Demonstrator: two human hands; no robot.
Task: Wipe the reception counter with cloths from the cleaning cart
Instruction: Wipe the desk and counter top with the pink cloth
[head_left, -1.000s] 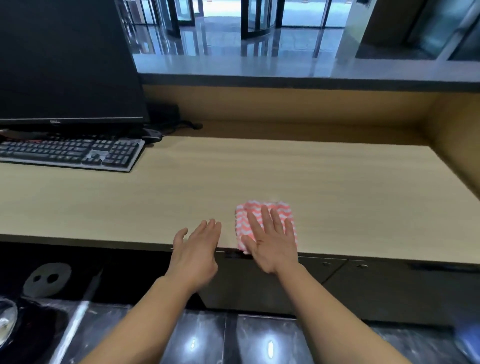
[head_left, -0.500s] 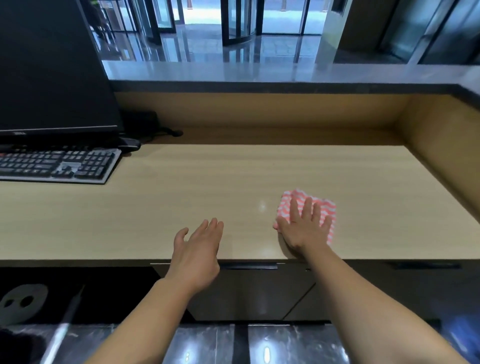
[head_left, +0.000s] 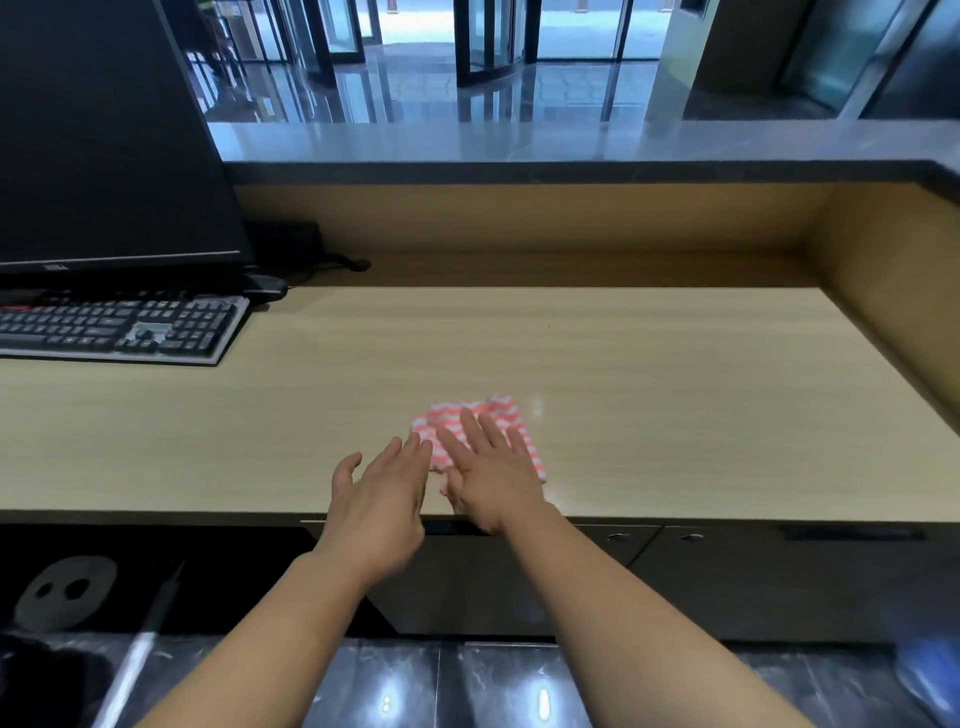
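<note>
Right hand (head_left: 491, 480) lies flat, fingers straight, on the pink-striped cloth (head_left: 480, 431); left hand (head_left: 376, 501) open beside it

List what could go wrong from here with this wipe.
The right hand only presses flat on the pink striped cloth near the front edge of the counter, so it may bunch or slide off. A long sweep leftward could knock the keyboard.
</note>
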